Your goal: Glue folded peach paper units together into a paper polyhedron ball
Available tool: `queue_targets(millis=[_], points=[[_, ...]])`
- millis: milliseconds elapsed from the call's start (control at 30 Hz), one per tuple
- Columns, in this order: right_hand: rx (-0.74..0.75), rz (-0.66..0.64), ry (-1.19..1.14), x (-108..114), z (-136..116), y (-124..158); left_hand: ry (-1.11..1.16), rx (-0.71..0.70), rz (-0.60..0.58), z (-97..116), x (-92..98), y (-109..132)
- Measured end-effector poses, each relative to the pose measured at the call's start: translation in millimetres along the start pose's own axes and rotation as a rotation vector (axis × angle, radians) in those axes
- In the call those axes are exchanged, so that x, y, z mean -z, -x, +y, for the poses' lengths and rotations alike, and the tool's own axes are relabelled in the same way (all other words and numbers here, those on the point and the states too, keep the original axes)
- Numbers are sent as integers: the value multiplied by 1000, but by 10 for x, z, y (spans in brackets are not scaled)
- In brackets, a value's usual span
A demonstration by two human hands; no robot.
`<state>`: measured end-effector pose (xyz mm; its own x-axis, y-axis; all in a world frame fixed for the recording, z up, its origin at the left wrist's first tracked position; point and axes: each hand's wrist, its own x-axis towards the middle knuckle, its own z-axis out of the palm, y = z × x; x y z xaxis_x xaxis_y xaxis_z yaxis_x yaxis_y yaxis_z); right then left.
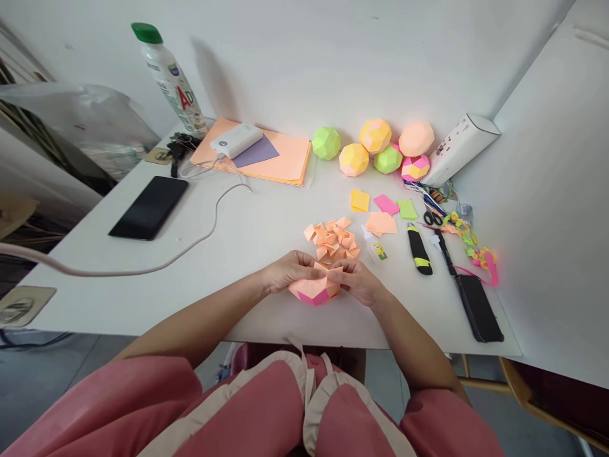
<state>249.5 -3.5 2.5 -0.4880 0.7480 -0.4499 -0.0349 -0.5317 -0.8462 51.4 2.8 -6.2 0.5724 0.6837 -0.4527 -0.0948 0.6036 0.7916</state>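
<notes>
We hold the peach-and-pink paper shape (pixel 314 296) near the front edge of the worktop (pixel 266 222), the grip of our left hand (pixel 288 271) and right hand (pixel 362 282) pinching its upper part, beside folded peach pieces (pixel 328 238).

I see bright, soft light, seemingly from the left; the bottle (pixel 172 82) throws a faint shadow (pixel 216 79) rightward onto the white wall (pixel 309 57). Wide-angle distortion stretches the view's outer edges.
</notes>
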Motion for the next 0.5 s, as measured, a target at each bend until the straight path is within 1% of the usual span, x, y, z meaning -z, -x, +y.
queue_targets(millis=[67, 167, 233, 267, 300, 433, 467, 500], points=[[-4, -5, 13, 2, -3, 1, -43, -1, -8, 1, -3, 9], [-9, -63, 65, 2, -8, 5, -96, 4, -19, 8, -23, 28], [14, -75, 83, 0, -10, 6, -78, 8, -26, 18, -42, 34], [35, -60, 73, -1, -10, 4, -51, -4, -17, 23, -50, 33], [59, -32, 52, -2, -11, 2, -16, -37, 9, 29, -56, 27], [179, 92, -79, -2, -17, -10, 178, -271, 203, 51, -44, -17], [217, 112, -106, -1, -18, -13, 221, -295, 222, 56, -39, -26], [254, 129, -131, 0, -19, -14, 249, -296, 208, 60, -36, -33]])
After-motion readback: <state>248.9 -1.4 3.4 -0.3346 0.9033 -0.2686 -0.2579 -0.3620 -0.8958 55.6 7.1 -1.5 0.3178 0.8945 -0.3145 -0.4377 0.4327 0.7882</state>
